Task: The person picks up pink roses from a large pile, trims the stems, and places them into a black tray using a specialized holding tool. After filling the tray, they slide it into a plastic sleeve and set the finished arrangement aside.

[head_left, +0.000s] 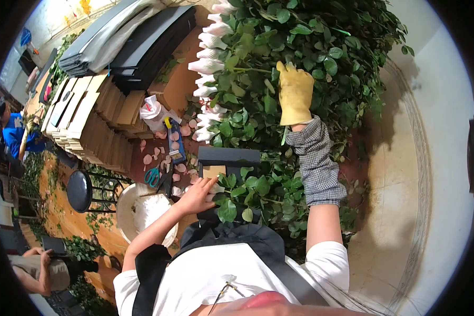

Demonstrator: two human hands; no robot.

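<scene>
My left hand (196,197) is bare, its fingers stretched over the near edge of a black corrugated sheet (229,155) and a small piece of brown cardboard (214,171). Beside its fingertips lie leafy rose stems (255,189); a pale bloom partly shows under the hand. My right hand (295,95), in a yellow glove with a checked sleeve above it, is closed at a large heap of green rose foliage (321,47). A thin green stem shows at both sides of the glove. White-wrapped rose heads (208,66) line the heap's left side.
Scissors with teal handles (152,177), a blue tool (175,139) and loose pink petals (180,168) lie left of the sheet. Further left are stacked cardboard pieces (97,124), dark sheets (152,45), a white-lined bin (150,213) and a black stool (79,191). Two people stand at the left.
</scene>
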